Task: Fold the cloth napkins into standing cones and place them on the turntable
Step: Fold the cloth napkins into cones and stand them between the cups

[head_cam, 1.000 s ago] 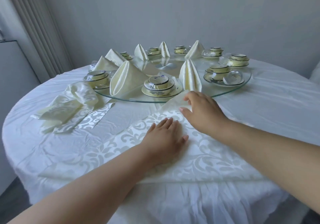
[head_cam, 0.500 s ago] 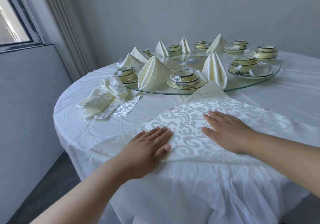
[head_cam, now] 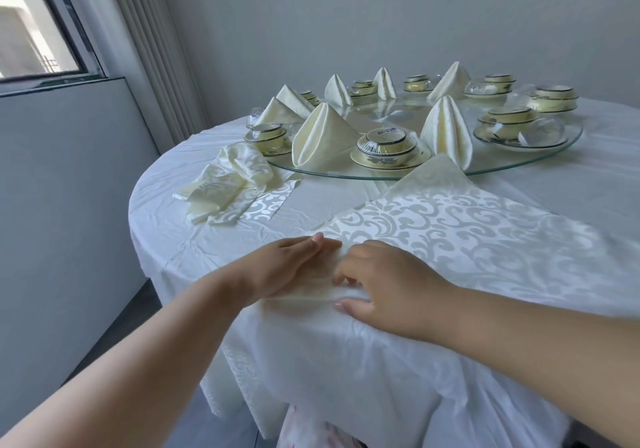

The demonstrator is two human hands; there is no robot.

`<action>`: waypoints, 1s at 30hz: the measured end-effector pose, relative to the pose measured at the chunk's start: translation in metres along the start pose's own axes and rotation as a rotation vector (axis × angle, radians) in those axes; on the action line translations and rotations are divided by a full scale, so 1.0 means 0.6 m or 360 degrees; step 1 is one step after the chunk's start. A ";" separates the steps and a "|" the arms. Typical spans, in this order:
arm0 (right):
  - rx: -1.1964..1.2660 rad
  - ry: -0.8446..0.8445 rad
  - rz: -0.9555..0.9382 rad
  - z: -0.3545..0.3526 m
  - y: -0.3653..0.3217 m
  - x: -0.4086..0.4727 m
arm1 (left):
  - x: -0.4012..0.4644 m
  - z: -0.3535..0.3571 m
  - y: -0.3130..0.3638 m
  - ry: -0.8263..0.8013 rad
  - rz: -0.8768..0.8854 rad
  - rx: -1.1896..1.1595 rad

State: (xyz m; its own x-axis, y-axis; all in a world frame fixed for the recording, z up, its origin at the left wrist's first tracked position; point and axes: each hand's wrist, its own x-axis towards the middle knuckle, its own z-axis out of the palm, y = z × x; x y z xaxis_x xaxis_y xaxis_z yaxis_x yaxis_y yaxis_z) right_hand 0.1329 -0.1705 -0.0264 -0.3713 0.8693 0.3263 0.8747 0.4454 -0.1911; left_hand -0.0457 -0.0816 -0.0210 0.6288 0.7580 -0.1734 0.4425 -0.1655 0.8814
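A cream patterned napkin lies flat on the table as a wide triangle, its tip reaching the glass turntable. My left hand presses flat on the napkin's left corner with straight fingers. Right beside it, my right hand has its fingers and thumb curled round a small bunch of the napkin's near edge. Several folded napkin cones, such as the front left one and the front middle one, stand on the turntable.
A loose pile of unfolded napkins lies left of the turntable. Wrapped bowl sets and glasses ring the turntable. The round table's white cloth hangs over the near edge. A wall and window are at the left.
Both hands have slid left along the napkin and come together at its left corner. My right hand, flat before, now curls on the cloth. The view has swung right.
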 end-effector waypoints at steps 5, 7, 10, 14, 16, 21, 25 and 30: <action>-0.0301 0.0237 -0.0162 0.041 -0.018 0.019 | 0.002 -0.025 -0.009 -0.0113 -0.0071 -0.0299; -0.0214 0.0268 -0.0039 0.037 -0.022 0.020 | -0.005 -0.043 -0.006 -0.0135 0.0006 -0.0091; 0.0038 0.0195 0.0194 0.026 -0.008 0.021 | -0.025 -0.079 -0.006 -0.0217 0.0104 0.0251; 0.0342 0.0129 0.0405 0.020 -0.004 0.026 | -0.038 -0.119 -0.012 -0.0051 0.0252 0.0947; 0.0367 0.0137 0.0412 0.011 -0.009 0.023 | -0.039 -0.131 -0.011 0.0135 0.0286 0.1062; -0.0378 0.0160 0.0175 0.012 -0.027 -0.007 | -0.047 -0.146 0.008 0.0290 0.0258 0.1064; -0.0213 0.0174 0.0305 0.001 -0.029 -0.023 | -0.065 -0.145 0.039 0.0324 0.0311 0.0936; 0.0332 -0.0009 0.0449 -0.028 -0.033 -0.051 | -0.101 -0.151 0.075 -0.0157 0.0242 0.0513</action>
State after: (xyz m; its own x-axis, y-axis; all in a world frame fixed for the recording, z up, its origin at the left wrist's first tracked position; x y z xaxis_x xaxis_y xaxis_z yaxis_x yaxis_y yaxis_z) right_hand 0.1323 -0.2097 -0.0170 -0.1261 0.9652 0.2289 0.8608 0.2212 -0.4583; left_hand -0.1221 -0.0779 0.0690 0.7545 0.6476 -0.1068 0.5083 -0.4737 0.7192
